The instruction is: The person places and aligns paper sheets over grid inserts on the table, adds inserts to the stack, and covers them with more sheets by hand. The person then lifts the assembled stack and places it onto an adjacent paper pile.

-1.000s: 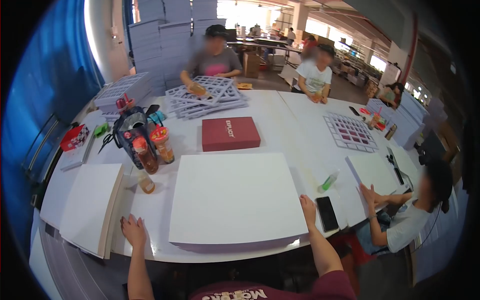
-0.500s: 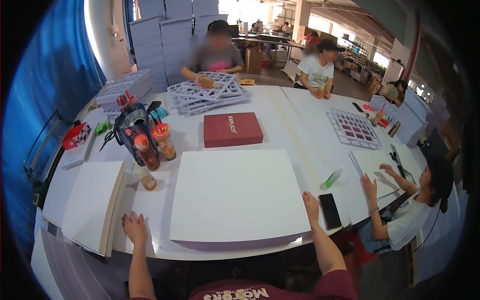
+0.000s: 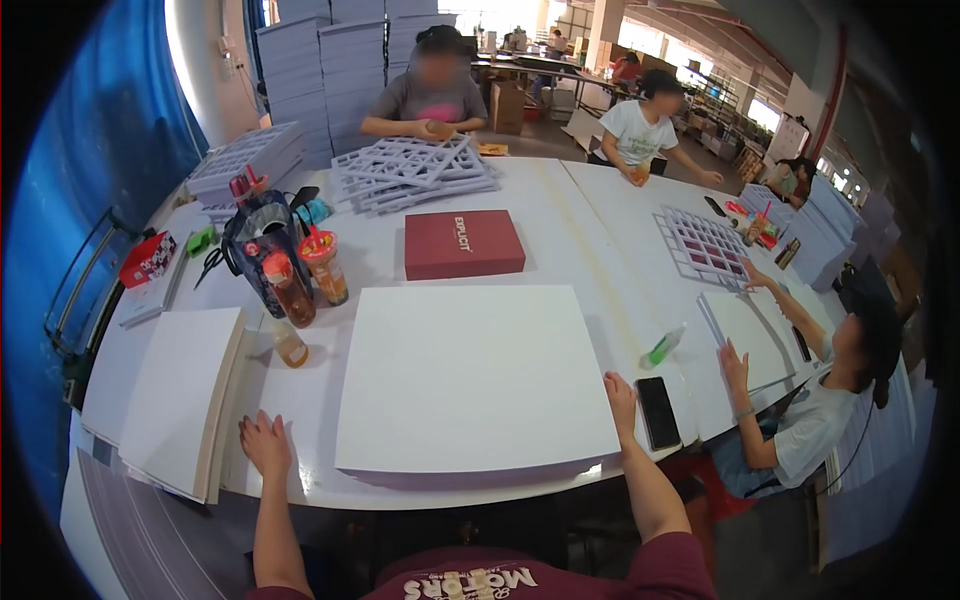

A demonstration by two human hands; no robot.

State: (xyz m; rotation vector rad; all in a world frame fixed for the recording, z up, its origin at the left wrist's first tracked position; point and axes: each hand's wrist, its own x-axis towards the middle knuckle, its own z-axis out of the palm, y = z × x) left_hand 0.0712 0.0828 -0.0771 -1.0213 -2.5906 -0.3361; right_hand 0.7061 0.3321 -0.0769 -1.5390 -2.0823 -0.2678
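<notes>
1. Two hands of yours are at the table point(image 3: 545, 240), well apart from each other, with a large white slab point(image 3: 475, 375) between them.
2. Your left hand point(image 3: 266, 445) rests palm down on the near left of the table, its fingers spread, between the slab and a stack of white boards point(image 3: 180, 395).
3. Your right hand point(image 3: 621, 405) is at the slab's right side, its fingers loosely extended rather than clamped; whether it touches the slab, you cannot tell.
4. Directly in front of you, the slab lies flat by the table's near edge; it could be a box or stacked sheets.
5. Just right of your right hand lies a black phone point(image 3: 657, 412), and a green bottle point(image 3: 664, 347) is beyond it.
6. Beyond your left hand stands a small bottle point(image 3: 291, 345) of amber liquid; farther off, a drink cup point(image 3: 323, 265) and a drink bottle point(image 3: 288, 288) stand beside a dark bag point(image 3: 262, 235).
7. On the slab's far side lies a red box point(image 3: 463, 244) marked "EXPLICIT", with a pile of white grids point(image 3: 410, 170) farther left.
8. To your right, a seated person point(image 3: 812, 435) has one arm stretched toward a flat grid point(image 3: 705, 245).
9. Across the table, a person in a gray shirt point(image 3: 420, 105) holds a bottle point(image 3: 440, 130).
</notes>
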